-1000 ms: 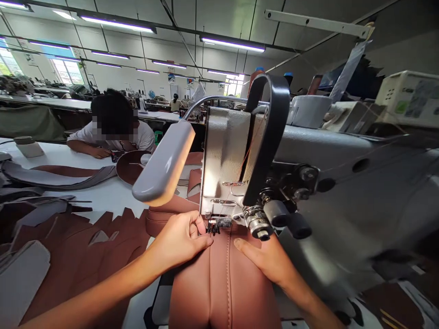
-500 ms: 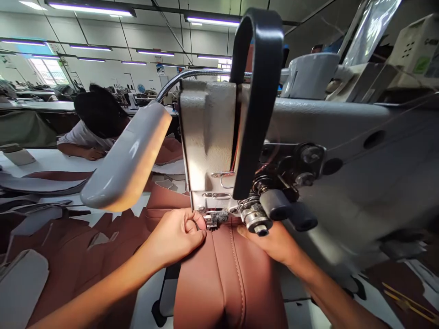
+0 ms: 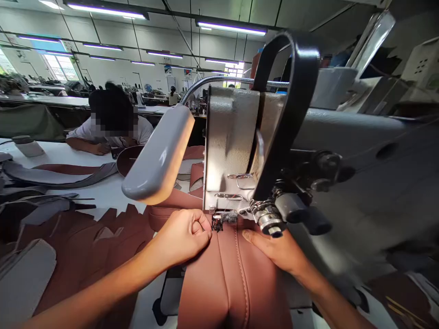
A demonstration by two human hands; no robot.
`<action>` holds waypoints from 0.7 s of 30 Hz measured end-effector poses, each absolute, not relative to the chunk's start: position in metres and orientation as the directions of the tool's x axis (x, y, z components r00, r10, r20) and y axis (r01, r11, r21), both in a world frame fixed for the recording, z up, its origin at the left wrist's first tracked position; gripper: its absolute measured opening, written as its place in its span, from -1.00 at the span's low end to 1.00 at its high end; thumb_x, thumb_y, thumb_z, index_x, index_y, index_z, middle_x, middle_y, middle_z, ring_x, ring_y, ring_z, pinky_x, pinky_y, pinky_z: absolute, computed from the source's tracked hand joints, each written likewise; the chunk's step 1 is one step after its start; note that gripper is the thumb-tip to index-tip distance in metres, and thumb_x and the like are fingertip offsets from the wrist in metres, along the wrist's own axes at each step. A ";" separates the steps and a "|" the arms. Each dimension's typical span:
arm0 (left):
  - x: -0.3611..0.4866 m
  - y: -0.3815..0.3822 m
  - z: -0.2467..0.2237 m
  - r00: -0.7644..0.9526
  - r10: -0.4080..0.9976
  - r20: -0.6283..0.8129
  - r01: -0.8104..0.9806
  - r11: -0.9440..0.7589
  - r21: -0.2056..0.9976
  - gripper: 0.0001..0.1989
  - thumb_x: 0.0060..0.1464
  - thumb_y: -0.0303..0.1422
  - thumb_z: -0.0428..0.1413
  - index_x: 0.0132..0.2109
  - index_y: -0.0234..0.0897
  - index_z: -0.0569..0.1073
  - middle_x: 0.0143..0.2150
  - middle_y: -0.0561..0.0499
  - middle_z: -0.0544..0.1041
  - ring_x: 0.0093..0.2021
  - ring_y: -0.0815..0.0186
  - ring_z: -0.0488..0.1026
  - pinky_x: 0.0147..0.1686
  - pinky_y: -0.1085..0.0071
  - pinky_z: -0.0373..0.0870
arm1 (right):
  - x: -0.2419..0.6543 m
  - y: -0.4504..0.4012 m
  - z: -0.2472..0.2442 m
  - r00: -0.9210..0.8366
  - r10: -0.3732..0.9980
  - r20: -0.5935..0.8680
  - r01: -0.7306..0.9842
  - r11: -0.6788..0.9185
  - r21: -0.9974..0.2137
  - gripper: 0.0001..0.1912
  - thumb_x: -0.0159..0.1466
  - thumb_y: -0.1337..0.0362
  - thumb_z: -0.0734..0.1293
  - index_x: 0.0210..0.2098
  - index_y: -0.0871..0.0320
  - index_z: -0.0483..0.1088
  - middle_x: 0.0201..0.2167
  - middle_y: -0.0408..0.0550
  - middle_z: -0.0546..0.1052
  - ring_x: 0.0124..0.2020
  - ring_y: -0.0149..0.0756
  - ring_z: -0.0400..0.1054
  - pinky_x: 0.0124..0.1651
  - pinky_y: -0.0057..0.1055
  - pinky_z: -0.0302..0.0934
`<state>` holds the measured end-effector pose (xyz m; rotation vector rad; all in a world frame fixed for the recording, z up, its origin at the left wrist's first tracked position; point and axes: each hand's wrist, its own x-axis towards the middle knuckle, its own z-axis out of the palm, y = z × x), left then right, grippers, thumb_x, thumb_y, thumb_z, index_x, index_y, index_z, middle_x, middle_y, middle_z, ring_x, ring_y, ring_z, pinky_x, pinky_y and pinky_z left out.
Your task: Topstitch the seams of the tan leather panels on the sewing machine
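Two bare hands guiding a reddish-brown leather panel with a stitched centre seam (image 3: 226,278) under the needle of a grey industrial sewing machine (image 3: 233,151).

Left hand (image 3: 183,237) curled into a loose fist on the panel's left side, fingertips pinched on the leather edge just beside the small black presser foot (image 3: 216,224). Right hand (image 3: 279,251) laid flat and open on the panel's right side, fingers pointing toward the foot, gripping nothing. Panel draped between both hands, seam running from the foot down toward the wearer. Overhead, a grey oblong lamp on a metal gooseneck (image 3: 159,157). To the left, on a white worktable (image 3: 103,194), more cut brown leather pieces (image 3: 89,242). Beyond, a seated person in a white shirt (image 3: 109,123) bent over the table.
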<state>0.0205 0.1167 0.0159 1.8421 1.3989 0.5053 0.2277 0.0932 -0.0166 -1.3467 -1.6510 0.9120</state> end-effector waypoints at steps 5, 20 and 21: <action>0.021 0.114 0.015 0.317 0.940 -0.128 0.643 -0.114 0.757 -0.95 -0.20 -0.43 0.02 -0.54 -0.27 0.26 -0.73 0.19 0.16 -0.67 0.46 0.07 -0.68 0.51 -0.01 | 0.231 0.091 -0.022 -0.153 0.983 0.101 0.382 0.153 -0.911 -0.68 0.14 0.11 0.24 -0.18 0.07 0.47 -0.15 -0.07 0.52 0.01 -0.16 0.32 0.13 -0.24 0.13; -0.011 0.045 -0.015 0.349 0.929 -0.120 0.380 -0.023 0.925 -0.67 -0.12 -0.04 0.03 -0.32 -0.18 0.36 -0.53 0.08 0.38 -0.48 0.29 0.31 -0.46 0.45 0.28 | 0.254 0.035 -0.073 -0.012 0.998 -0.065 -0.025 -0.065 -0.998 -0.48 0.08 -0.13 0.27 -0.15 0.13 0.41 -0.25 0.06 0.53 -0.02 -0.04 0.33 -0.04 -0.20 0.25; -0.015 0.031 -0.026 0.376 0.917 -0.136 0.388 -0.023 0.922 -0.64 -0.21 -0.02 0.10 -0.33 -0.17 0.41 -0.52 0.06 0.42 -0.43 0.24 0.35 -0.42 0.43 0.32 | 0.252 0.016 -0.082 -0.049 0.993 -0.111 -0.001 -0.111 -0.994 -0.43 0.01 -0.17 0.29 -0.14 0.08 0.41 -0.24 0.07 0.53 -0.09 0.02 0.37 -0.14 -0.16 0.30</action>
